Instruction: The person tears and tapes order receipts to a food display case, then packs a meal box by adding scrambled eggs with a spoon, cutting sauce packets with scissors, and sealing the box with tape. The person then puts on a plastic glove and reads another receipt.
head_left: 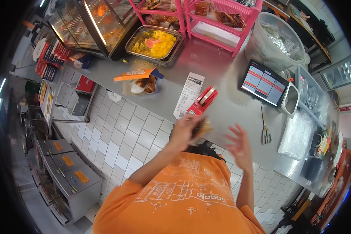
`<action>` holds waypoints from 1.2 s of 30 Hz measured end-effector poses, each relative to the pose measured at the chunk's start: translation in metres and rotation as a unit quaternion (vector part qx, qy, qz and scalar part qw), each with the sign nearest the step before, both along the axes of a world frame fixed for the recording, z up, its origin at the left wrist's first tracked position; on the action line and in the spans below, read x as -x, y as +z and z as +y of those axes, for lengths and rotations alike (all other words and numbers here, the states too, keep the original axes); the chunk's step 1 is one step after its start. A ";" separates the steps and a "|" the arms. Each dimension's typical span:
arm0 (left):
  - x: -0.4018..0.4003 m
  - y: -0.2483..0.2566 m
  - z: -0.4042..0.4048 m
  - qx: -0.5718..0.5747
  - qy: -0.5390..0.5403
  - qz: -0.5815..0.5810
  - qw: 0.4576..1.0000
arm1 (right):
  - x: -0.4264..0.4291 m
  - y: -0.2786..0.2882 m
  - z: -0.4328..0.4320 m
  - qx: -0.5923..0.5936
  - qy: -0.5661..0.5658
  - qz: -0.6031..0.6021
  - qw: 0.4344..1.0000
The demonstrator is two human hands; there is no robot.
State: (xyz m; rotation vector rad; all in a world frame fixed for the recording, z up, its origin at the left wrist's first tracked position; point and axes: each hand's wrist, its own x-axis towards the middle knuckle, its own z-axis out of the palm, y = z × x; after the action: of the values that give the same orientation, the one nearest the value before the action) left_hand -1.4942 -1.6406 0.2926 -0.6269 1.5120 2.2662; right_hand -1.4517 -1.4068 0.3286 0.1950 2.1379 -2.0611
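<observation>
My left hand (182, 130) grips a small clear packet (201, 128) with brown and yellowish contents, blurred by motion, just over the front edge of the counter. To its right my right hand (238, 143) is raised with fingers spread, holding nothing. A red tape dispenser (203, 101) with a roll of tape lies on the steel counter, close beyond my left hand. Beneath its left side is a long printed paper slip (190, 93). Farther left stands an orange and blue takeaway box (140, 83), its lid up, with white rice and brown food inside.
Scissors (264, 128) and a tablet (263, 83) are at right, near plastic bags (297, 136) and a metal container (289, 99). A tray of yellow food (153, 44), pink racks (216, 29), a clear bucket (276, 41) and a glass display case (90, 26) line the back.
</observation>
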 end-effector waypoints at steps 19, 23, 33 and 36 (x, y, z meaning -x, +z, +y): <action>0.093 -0.074 -0.152 0.513 -0.273 0.470 0.664 | 0.069 -0.066 -0.205 -0.204 0.045 0.167 0.964; 0.123 -0.092 -0.151 0.525 -0.399 0.431 0.616 | 0.077 -0.128 -0.243 -0.316 -0.074 0.149 0.934; 0.135 -0.104 -0.154 0.495 -0.401 0.437 0.635 | 0.125 -0.142 -0.249 -0.399 -0.216 0.135 0.881; 0.137 -0.104 -0.157 0.461 -0.389 0.440 0.666 | 0.129 -0.143 -0.255 -0.415 -0.250 0.098 0.869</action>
State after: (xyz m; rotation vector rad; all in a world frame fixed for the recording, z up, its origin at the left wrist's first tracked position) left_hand -1.6309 -1.7974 0.1887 0.9892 2.6307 0.9415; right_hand -1.5807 -1.6613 0.1857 0.7308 3.2526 -1.1929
